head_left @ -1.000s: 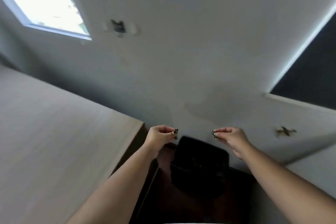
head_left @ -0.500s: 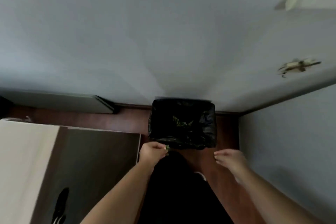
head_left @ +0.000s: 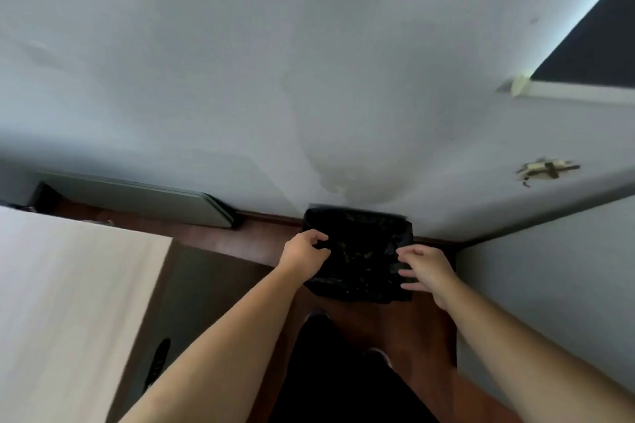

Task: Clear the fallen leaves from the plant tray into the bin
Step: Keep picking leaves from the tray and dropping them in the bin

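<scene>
Two hands (head_left: 304,252) (head_left: 427,273), one bin (head_left: 364,244).

leaves in bin (head_left: 357,251) blurred, forearms cut off

The bin (head_left: 357,254) is sitting on the floor (head_left: 378,319) against the wall (head_left: 309,79), in the corner. The left hand (head_left: 304,256) and right hand (head_left: 427,271) are hovering over its near rim. The bench (head_left: 68,302) is standing to the left.

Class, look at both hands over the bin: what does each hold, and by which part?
Nothing visible in either: left hand curled, right hand spread open above the bin.
</scene>
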A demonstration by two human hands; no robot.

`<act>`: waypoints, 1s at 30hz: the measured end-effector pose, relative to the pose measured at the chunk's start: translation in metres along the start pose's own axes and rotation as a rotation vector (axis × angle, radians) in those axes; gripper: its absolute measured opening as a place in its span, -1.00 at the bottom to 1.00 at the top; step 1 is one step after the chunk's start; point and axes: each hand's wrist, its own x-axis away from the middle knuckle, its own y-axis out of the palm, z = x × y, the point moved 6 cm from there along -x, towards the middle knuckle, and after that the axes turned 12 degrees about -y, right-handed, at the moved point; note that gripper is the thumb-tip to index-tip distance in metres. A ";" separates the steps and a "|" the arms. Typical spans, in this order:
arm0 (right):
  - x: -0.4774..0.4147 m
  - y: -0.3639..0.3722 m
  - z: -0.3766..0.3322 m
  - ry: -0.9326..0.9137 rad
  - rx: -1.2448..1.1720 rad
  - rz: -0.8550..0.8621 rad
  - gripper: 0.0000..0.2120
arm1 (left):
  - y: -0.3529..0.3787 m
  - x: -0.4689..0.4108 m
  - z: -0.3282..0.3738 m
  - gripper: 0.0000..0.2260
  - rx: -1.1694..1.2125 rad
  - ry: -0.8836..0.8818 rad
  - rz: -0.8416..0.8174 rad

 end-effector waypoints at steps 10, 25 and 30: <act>0.096 0.124 -0.166 -0.483 0.226 -0.298 -0.86 | -0.153 0.165 -0.049 -0.74 0.145 0.147 0.455; 0.407 0.463 -0.103 -1.041 0.828 -1.094 -0.81 | -0.207 0.444 -0.479 -0.87 0.762 -0.431 1.026; 0.497 0.545 -0.043 -1.321 0.973 -1.190 -0.82 | -0.194 0.484 -0.596 -0.79 0.613 -0.585 0.994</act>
